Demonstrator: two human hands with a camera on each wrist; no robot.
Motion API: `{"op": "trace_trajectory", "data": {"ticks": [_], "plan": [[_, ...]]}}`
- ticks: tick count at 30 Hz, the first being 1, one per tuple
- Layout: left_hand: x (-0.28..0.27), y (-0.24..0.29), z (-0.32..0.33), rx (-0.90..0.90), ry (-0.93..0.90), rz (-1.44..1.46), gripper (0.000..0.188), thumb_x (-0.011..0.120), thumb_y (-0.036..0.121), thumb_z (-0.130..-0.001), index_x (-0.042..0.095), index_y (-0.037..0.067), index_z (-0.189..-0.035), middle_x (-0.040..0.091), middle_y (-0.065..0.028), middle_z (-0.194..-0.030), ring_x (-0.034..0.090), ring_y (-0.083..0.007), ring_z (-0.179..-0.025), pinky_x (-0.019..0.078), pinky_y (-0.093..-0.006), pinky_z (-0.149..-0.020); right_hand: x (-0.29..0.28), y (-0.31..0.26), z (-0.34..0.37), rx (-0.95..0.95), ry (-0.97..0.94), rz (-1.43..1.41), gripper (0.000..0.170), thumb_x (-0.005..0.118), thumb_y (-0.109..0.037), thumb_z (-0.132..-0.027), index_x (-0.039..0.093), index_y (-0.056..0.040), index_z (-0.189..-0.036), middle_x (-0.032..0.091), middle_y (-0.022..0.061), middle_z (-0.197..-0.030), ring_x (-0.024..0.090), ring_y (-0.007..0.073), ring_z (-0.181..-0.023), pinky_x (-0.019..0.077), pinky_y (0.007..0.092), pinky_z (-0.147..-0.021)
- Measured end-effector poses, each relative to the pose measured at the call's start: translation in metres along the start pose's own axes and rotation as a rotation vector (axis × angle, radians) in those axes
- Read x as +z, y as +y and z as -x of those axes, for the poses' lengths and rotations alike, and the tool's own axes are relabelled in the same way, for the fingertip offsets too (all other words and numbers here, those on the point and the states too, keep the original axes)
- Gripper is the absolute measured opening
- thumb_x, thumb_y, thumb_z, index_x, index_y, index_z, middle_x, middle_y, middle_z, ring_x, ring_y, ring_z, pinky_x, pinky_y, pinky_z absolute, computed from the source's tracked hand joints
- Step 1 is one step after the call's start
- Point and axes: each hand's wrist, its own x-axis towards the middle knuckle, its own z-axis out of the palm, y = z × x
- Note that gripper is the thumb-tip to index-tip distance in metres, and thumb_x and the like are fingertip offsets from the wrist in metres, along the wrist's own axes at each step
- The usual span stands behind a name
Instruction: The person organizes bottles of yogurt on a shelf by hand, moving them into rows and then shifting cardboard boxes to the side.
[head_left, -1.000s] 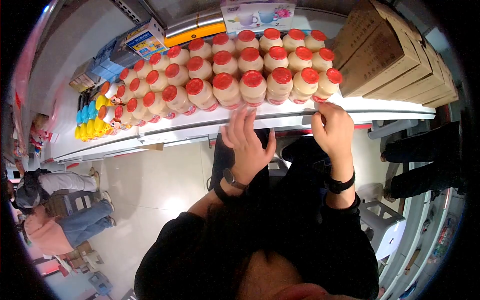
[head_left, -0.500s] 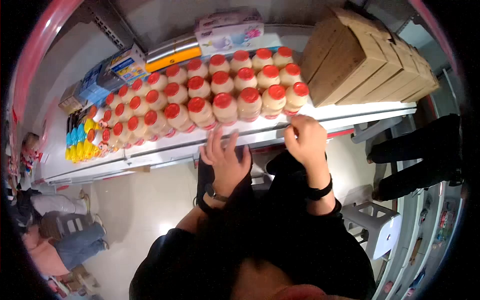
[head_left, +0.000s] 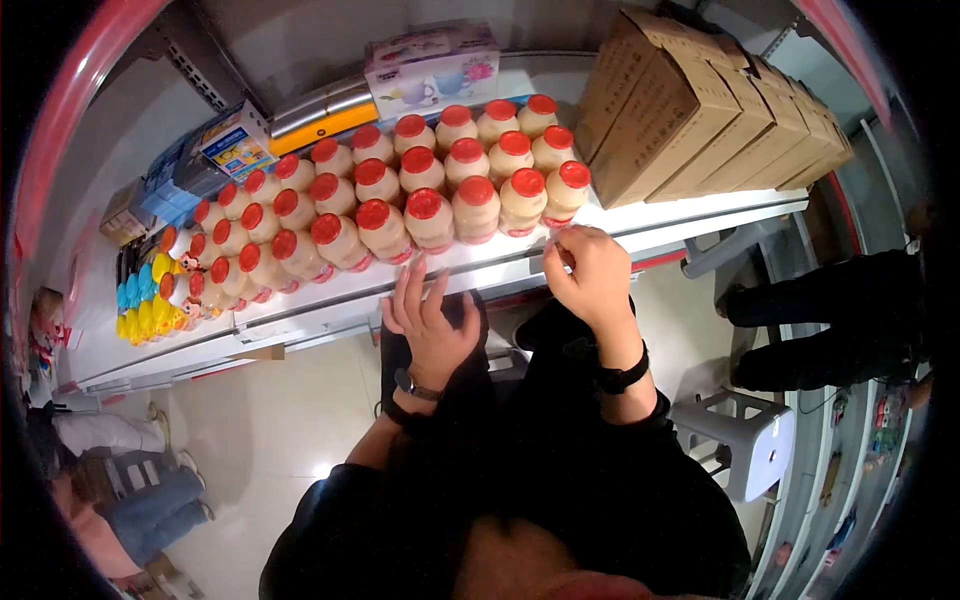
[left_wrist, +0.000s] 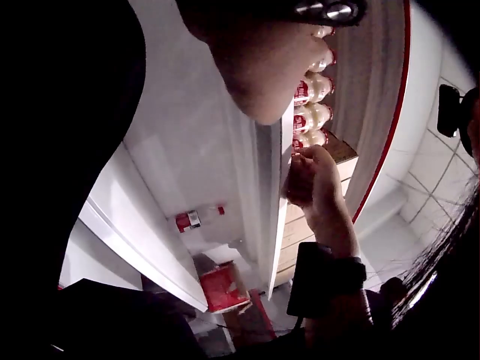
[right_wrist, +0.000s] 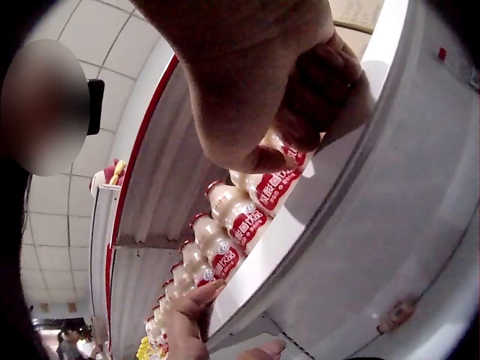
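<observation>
Drink bottles [head_left: 427,222] with red lids, cream contents and red labels [right_wrist: 250,222] stand in three rows on the white shelf [head_left: 470,262]. My left hand [head_left: 432,335] is at the shelf's front edge below the front row, fingers spread and nearly straight, holding nothing. To its right, my right hand [head_left: 592,278] rests at the edge with its fingers loosely curled, right by the base of the rightmost front bottle [head_left: 567,195]. In the right wrist view those curled fingers [right_wrist: 300,135] overlap the nearest bottles, and nothing shows in their grip.
Brown cartons [head_left: 690,125] stand right of the bottles. Behind are a mug gift box [head_left: 435,75] and an orange box [head_left: 325,128]. Small yellow-capped bottles [head_left: 140,322] fill the left end. A grey stool [head_left: 745,435] and a person's dark-trousered legs [head_left: 815,305] are at right.
The head view has swung, so shelf, bottles and hands appear farther left and lower. Both hands keep their places along the shelf edge, and the bottles stay put.
</observation>
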Motion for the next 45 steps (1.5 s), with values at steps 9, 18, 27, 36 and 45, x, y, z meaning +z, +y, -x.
{"op": "trace_trajectory", "data": {"ticks": [9, 18, 27, 36, 45], "plan": [[-0.002, -0.002, 0.002, -0.002, -0.017, 0.014, 0.060, 0.071, 0.023, -0.081, 0.047, 0.010, -0.134, 0.042, -0.0160, -0.150, 0.034, -0.0342, -0.143, 0.0051, -0.0541, -0.116, 0.004, -0.005, -0.001, 0.044, 0.054, 0.035, 0.035, 0.067, -0.029, -0.081, 0.055, -0.0049, -0.059, 0.057, 0.0123, -0.060, 0.059, 0.0337, -0.061, 0.0447, 0.0428, -0.054], [-0.001, -0.003, 0.002, -0.004, -0.013, 0.028, 0.059, 0.072, 0.023, -0.081, 0.049, 0.010, -0.133, 0.043, -0.0160, -0.150, 0.034, -0.0343, -0.142, 0.0046, -0.0539, -0.116, 0.001, -0.008, -0.003, 0.042, 0.014, 0.107, 0.043, 0.072, -0.034, -0.080, 0.051, -0.0053, -0.056, 0.053, 0.0115, -0.057, 0.057, 0.0334, -0.057, 0.0429, 0.0421, -0.051], [0.002, -0.005, 0.002, 0.019, 0.003, -0.008, 0.059, 0.072, 0.025, -0.080, 0.050, 0.008, -0.132, 0.045, -0.0166, -0.148, 0.036, -0.0342, -0.141, 0.0049, -0.0522, -0.116, -0.001, -0.009, -0.005, 0.028, -0.014, 0.079, 0.045, 0.074, -0.031, -0.080, 0.046, -0.0037, -0.058, 0.046, 0.0108, -0.056, 0.051, 0.0324, -0.054, 0.0366, 0.0414, -0.049], [0.004, -0.007, 0.005, 0.017, 0.019, -0.001, 0.060, 0.072, 0.025, -0.079, 0.050, 0.011, -0.133, 0.045, -0.0147, -0.148, 0.036, -0.0330, -0.141, 0.0048, -0.0514, -0.116, -0.002, -0.007, -0.003, 0.034, -0.034, 0.025, 0.028, 0.067, -0.022, -0.076, 0.049, -0.0030, -0.064, 0.048, 0.0113, -0.059, 0.053, 0.0334, -0.059, 0.0405, 0.0429, -0.054], [0.005, -0.008, 0.004, 0.027, 0.017, -0.010, 0.059, 0.072, 0.024, -0.078, 0.052, 0.011, -0.132, 0.045, -0.0145, -0.148, 0.036, -0.0319, -0.141, 0.0043, -0.0517, -0.116, -0.001, 0.009, 0.012, -0.080, 0.028, -0.088, 0.016, 0.068, -0.011, -0.074, 0.055, -0.0055, -0.068, 0.053, 0.0093, -0.066, 0.055, 0.0311, -0.066, 0.0456, 0.0400, -0.060]]}}
